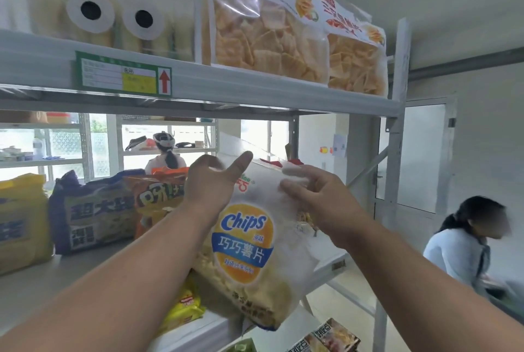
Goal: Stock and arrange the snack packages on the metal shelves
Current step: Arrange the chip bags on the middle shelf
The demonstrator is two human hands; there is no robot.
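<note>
A big clear bag of chips (249, 252) with a yellow and blue "Chips" label leans tilted over the front edge of the middle metal shelf (85, 275). My left hand (211, 181) grips the bag's upper left side, thumb across the front and fingers behind it. My right hand (317, 195) touches the bag's upper right with spread, slightly bent fingers. On the same shelf to the left stand an orange bag (158, 193), a purple bag (96, 210) and a yellow bag (19, 218).
The upper shelf (255, 88) carries clear bags of orange crisps (266, 37) and pale rolls. A grey upright post (397, 124) stands at right. Yellow packets (184, 303) and more bags lie on the shelf below. One person (467, 241) bends at the right, another stands behind the shelves.
</note>
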